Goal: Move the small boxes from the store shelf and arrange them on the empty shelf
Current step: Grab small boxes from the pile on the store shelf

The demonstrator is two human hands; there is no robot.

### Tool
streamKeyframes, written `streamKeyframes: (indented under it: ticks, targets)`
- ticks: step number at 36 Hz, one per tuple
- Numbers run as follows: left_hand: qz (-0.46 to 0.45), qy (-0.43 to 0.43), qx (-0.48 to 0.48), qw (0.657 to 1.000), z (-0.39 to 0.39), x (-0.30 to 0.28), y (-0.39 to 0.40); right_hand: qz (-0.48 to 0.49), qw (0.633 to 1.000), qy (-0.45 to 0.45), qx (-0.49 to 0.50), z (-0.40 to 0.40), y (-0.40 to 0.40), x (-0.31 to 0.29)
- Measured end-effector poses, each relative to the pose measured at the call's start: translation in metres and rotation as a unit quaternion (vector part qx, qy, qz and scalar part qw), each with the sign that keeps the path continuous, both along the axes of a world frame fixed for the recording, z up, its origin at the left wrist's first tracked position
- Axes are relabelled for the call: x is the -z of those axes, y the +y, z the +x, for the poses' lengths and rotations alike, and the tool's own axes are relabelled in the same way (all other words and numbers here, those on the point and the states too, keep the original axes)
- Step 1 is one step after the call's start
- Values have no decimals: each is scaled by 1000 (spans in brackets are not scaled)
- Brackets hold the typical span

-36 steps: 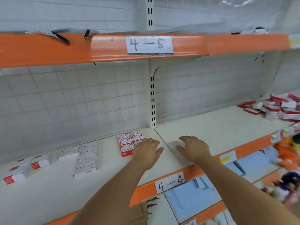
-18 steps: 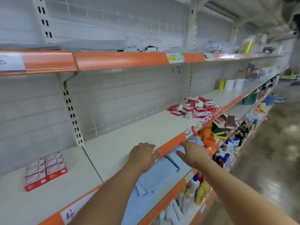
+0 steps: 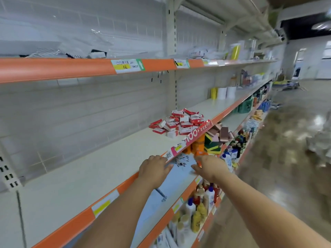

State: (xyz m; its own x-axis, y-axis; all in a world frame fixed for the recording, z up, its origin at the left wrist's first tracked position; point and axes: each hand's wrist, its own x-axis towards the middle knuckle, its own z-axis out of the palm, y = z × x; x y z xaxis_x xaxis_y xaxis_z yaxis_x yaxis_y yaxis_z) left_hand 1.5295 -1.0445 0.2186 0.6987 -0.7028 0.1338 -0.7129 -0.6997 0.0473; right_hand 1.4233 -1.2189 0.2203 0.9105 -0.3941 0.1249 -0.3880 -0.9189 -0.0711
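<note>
A loose heap of small red-and-white boxes [image 3: 179,123] lies on the cream shelf [image 3: 100,169], further along to the right near its orange front edge. My left hand [image 3: 155,170] hovers over that front edge, fingers relaxed, holding nothing. My right hand [image 3: 209,167] is out past the edge, above the lower shelves, fingers loosely spread and empty. Both hands are well short of the heap. The boxes arranged earlier are out of view to the left.
An orange-edged shelf [image 3: 71,68] runs overhead with price tags. Below, lower shelves hold bottles [image 3: 198,210], sponges [image 3: 216,138] and blue sheets. Yellow and white rolls [image 3: 222,93] stand further along the same shelf. The aisle floor [image 3: 279,158] stretches to the right.
My view has swung right, away from the arranged boxes, toward the heap. Both hands have left the shelf surface and moved right along its front edge, still empty.
</note>
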Motion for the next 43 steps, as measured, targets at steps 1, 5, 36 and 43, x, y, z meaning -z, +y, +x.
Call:
streamKeyframes:
  ticks: [1,5,36,43]
  targets:
    - [-2,-3,1,1000,6,1,-8,-2,1000,-2,0,4,-7,0]
    - [-20,-12,5,1000,34,2,-38,1,1000,-13,4,25,-32,-3]
    - [-24,-5,-8,1000,191,26,-195,-21,998,8,-53,238,-164,-5]
    - [-14,-16,-36,999,192,29,-206,-32,996,45,-75,253,-174,-5]
